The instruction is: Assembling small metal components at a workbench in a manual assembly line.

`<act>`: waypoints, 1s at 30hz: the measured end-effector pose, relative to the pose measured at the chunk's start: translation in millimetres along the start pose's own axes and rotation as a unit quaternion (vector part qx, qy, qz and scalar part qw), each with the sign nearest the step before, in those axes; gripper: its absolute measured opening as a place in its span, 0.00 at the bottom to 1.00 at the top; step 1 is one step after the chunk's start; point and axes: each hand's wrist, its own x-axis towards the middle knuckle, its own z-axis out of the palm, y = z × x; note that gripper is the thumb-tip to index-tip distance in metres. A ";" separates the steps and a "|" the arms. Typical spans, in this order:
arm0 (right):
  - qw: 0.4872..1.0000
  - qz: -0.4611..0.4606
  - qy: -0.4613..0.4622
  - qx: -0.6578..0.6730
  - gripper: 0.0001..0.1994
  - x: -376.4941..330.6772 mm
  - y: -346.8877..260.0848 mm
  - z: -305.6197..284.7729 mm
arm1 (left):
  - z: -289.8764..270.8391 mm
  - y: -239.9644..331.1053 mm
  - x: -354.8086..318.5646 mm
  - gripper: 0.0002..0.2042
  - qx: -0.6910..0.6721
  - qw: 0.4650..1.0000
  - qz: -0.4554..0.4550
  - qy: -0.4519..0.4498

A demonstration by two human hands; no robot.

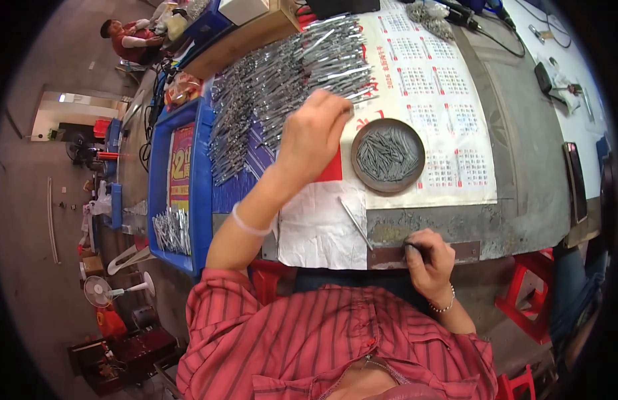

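My left hand reaches over the near right edge of a broad pile of slim silvery metal rods. Its fingers are bent together toward the rod ends, and what they hold, if anything, is hidden. By the table's front edge my right hand is closed, with a dark spot at the thumb and index finger; I cannot make out what is in it. One thin silvery rod lies slanted across the edge of a white paper sheet. A round dish of short grey metal pins sits between the hands.
A blue tray at the left holds more silvery rods. Printed calendar paper covers the table's middle. A phone lies far right, with cables behind. Red stools stand below; another person sits far left.
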 end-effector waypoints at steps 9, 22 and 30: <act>1.000 -0.014 -0.018 0.003 0.08 1.2 -0.3 6.7 | 39.7 -92.7 51.6 0.05 0.085 0.995 0.016 0.044; 0.998 0.060 0.031 -0.001 0.02 -13.2 1.9 15.1 | -161.0 -57.5 -203.1 0.08 0.133 0.958 -0.220 0.124; 0.992 0.067 0.061 -0.087 0.04 -13.0 5.2 17.8 | -235.6 -125.0 -343.0 0.10 0.146 0.850 -0.492 0.113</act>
